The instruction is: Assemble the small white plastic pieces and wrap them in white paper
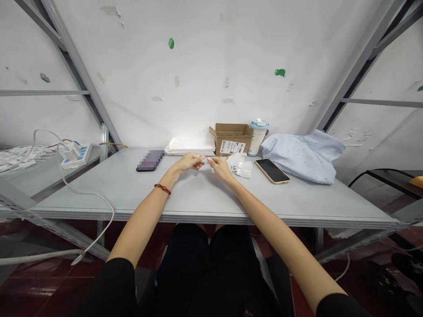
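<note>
My left hand (pixel 189 163) and my right hand (pixel 220 167) are stretched out over the grey table (pixel 198 198), fingertips almost meeting. Both are pinched closed on a small white item (pixel 206 161) held between them; it is too small to name. A red bead bracelet (pixel 162 189) circles my left wrist. Just right of my right hand lies a small pile of white plastic-wrapped pieces (pixel 241 166).
Behind the hands stand an open cardboard box (pixel 231 138), a stack of white trays (pixel 190 146) and a lidded cup (pixel 258 136). A phone (pixel 272 170) and a blue cloth (pixel 302 155) lie right, a dark phone (pixel 150 160) left. A power strip (pixel 75 155) with cables sits far left.
</note>
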`<state>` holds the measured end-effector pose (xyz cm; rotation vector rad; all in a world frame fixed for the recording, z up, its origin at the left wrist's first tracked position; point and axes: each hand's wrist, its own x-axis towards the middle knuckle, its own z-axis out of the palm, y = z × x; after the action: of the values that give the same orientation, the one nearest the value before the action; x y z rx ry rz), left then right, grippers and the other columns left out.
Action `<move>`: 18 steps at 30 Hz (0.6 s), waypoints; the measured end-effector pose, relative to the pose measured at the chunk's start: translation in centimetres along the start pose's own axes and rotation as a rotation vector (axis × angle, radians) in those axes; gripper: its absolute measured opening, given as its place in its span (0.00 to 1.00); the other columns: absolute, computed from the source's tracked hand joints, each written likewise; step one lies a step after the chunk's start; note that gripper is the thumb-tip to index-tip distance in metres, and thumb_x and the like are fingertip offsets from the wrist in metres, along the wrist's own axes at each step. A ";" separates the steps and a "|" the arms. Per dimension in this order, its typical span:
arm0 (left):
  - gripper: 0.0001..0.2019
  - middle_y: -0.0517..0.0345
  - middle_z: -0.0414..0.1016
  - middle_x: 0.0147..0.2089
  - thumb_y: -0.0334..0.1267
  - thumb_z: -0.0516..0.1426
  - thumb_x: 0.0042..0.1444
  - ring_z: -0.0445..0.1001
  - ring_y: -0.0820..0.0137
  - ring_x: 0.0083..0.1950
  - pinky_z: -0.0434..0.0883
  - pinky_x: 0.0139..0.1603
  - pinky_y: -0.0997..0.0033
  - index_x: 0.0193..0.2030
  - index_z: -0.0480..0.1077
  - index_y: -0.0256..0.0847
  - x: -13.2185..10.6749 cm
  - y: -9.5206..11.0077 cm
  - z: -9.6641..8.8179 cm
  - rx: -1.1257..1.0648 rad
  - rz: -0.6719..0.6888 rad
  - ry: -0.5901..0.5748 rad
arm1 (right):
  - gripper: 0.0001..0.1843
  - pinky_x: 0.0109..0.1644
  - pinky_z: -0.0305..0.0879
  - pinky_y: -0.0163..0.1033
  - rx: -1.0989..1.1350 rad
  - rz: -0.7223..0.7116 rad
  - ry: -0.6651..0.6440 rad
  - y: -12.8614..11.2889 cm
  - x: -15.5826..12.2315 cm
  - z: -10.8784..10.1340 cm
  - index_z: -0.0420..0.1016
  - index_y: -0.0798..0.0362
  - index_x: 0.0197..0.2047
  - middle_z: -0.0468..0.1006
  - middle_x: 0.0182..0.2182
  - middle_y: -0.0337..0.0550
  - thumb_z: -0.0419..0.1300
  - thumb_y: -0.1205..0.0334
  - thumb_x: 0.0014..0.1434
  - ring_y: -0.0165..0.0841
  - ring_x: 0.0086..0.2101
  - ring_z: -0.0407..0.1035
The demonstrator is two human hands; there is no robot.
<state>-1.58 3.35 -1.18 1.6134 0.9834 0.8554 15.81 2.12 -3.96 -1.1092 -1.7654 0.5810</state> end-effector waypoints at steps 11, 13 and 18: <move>0.18 0.53 0.75 0.29 0.52 0.59 0.50 0.70 0.69 0.30 0.67 0.32 0.70 0.28 0.73 0.36 0.8 -0.8 -0.4 0.267 0.019 0.167 | 0.23 0.30 0.55 0.35 -0.014 0.163 0.061 0.3 0.7 -0.8 0.67 0.54 0.21 0.64 0.18 0.38 0.51 0.48 0.60 0.29 0.24 0.59; 0.14 0.54 0.75 0.28 0.47 0.57 0.52 0.70 0.68 0.30 0.66 0.31 0.71 0.26 0.71 0.37 1.0 -1.4 -0.8 0.414 0.030 0.232 | 0.19 0.36 0.58 0.36 -0.212 0.165 0.134 0.4 0.8 -1.3 0.74 0.55 0.30 0.72 0.25 0.42 0.50 0.53 0.63 0.33 0.30 0.65; 0.09 0.53 0.78 0.31 0.34 0.53 0.51 0.73 0.63 0.35 0.68 0.41 0.67 0.29 0.75 0.38 2.1 -2.5 -1.8 0.778 0.102 0.315 | 0.18 0.47 0.60 0.44 -0.656 0.189 0.231 0.8 0.5 -2.2 0.76 0.55 0.49 0.75 0.45 0.57 0.48 0.61 0.65 0.44 0.48 0.64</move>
<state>-2.77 6.34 -3.07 2.2324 1.5999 0.8630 18.02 2.76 -3.34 -1.7259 -1.6943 -0.0444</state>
